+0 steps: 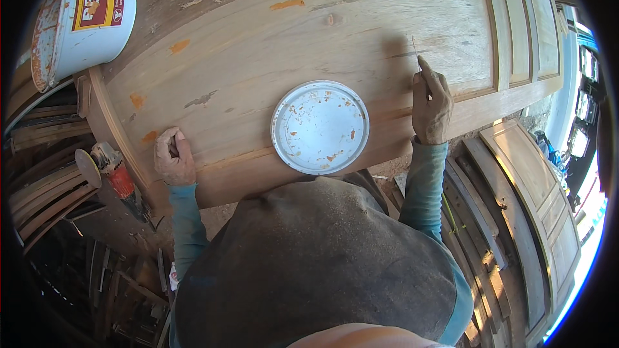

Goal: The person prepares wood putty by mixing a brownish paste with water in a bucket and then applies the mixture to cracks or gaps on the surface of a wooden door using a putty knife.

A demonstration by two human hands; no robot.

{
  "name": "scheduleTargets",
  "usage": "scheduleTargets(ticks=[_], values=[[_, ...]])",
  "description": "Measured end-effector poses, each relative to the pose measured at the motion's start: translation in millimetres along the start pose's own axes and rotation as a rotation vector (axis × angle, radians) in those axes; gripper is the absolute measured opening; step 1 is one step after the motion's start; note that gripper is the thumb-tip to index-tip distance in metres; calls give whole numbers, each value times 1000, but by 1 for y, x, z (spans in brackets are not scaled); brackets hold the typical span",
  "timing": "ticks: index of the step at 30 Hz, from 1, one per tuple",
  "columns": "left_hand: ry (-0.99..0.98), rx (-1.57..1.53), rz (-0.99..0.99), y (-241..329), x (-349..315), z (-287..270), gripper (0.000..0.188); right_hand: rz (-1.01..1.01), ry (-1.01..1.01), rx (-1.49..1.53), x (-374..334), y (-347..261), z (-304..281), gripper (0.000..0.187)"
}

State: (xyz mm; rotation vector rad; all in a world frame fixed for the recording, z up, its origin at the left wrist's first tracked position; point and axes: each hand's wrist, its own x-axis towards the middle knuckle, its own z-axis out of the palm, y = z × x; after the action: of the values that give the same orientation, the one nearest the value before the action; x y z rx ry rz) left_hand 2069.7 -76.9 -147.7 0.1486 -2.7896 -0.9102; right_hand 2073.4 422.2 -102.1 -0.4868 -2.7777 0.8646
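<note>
A large wooden panel [258,58] lies in front of me, with orange filler patches [287,4] and dark marks on its face. At its left near edge my left hand [175,158] rests with fingers curled, beside an orange patch; whether anything is inside them is hidden. My right hand [433,104] is closed over the right part of the panel. From its fingers a thin, stick-like tool [414,46] points away from me; its exact kind is unclear. Between my hands, a round white lid [320,127] spotted with orange filler lies at the near edge.
A white bucket [97,32] smeared with orange lies tipped at the far left. Left of the panel is a red angle grinder [117,177] with a round disc. Wood pieces [48,203] are stacked at the left; boards and a panelled door [535,187] lean at the right.
</note>
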Motion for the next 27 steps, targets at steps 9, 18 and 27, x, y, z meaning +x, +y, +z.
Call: scheduleTargets(ticks=[9,18,27], values=[[-24,-6,-9,0,2,-1,11,77,-171,-200,3,-18,-9,39],[-9,-11,2,-2,1,1,11,23,-165,-194,9,-21,-15,37],[6,-29,-28,5,2,1,8,-18,-239,-171,21,-11,-11,39]])
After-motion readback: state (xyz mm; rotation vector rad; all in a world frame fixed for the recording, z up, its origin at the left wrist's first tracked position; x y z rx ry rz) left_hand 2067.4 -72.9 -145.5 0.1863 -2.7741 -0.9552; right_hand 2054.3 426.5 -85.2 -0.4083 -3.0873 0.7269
